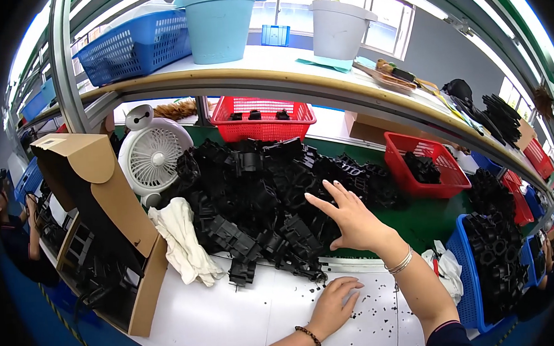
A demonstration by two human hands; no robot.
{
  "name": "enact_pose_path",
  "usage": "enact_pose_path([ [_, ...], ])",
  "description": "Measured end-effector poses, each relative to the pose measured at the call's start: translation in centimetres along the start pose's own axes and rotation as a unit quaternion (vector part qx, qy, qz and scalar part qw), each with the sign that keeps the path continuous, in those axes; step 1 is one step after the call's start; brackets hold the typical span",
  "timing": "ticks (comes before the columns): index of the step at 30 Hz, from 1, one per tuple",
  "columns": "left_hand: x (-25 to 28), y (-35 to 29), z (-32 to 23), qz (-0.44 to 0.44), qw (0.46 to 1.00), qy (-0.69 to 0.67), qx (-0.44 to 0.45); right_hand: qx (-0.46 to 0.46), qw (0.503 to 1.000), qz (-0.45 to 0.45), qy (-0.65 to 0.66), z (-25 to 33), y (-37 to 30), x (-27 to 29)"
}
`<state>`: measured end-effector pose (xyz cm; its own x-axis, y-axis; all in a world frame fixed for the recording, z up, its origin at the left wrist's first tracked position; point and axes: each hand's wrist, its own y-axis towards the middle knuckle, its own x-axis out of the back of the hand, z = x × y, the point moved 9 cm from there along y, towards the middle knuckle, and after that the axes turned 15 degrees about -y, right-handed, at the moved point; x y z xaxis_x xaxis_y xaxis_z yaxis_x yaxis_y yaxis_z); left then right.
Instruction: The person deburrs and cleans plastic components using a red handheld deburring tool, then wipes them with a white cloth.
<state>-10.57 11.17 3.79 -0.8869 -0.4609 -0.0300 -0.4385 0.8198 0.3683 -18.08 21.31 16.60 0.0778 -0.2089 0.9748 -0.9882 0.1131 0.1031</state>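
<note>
A large heap of black moulded plastic parts (pixel 259 187) covers the middle of the bench. Over the heap's right front side reaches my right hand (pixel 356 222), its fingers spread and nothing in them; a silvery bracelet circles that wrist. My left hand (pixel 334 301) lies low over the white bench top (pixel 236 328), just in front of the heap. Its thumb stands apart from loosely bent fingers, and no part shows in it. A dark beaded bracelet is on the left wrist. Small black scraps (pixel 374 313) are scattered beside that hand.
Left of the heap are a white cloth (pixel 183 242), a white fan (pixel 157 158) and an opened cardboard box (pixel 116 189). Red baskets (pixel 265 128) stand behind. At right, a blue basket (pixel 464 282) holds black parts. A shelf (pixel 271 72) with buckets crosses above. Other people work at both sides.
</note>
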Motion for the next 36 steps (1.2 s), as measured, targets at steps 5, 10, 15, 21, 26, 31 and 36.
enact_pose_path([
  [5, 0.3, 0.3, 0.7, -0.011, 1.000, -0.013, 0.011, 0.039, 0.998, 0.022, 0.053, -0.6, 0.9, 1.7],
  [10, 0.6, -0.1, 1.6, -0.011, 0.993, -0.085, 0.087, 0.112, 0.989, -0.062, 0.071, 2.0, 7.7, 8.0],
  [15, 0.4, -0.6, 2.5, 0.104, 0.977, -0.085, 0.166, 0.175, 0.978, -0.110, 0.032, 7.5, 18.9, 7.9],
  [21, 1.8, 0.0, 3.2, 0.038, 0.986, -0.146, 0.069, 0.211, 0.970, -0.115, -0.020, 16.0, 29.6, 4.8],
  [26, 0.6, -0.6, 6.3, 0.079, 0.987, -0.110, 0.085, 0.159, 0.982, -0.003, -0.102, 16.9, 32.9, -0.3],
  [31, 1.7, 0.2, 2.9, 0.135, 0.982, -0.049, 0.121, 0.125, 0.990, 0.013, -0.070, 14.5, 33.0, -0.9],
  [36, 2.5, 0.1, 1.4, 0.067, 0.995, -0.079, -0.012, 0.141, 0.982, -0.010, -0.123, 11.8, 29.3, 0.0],
])
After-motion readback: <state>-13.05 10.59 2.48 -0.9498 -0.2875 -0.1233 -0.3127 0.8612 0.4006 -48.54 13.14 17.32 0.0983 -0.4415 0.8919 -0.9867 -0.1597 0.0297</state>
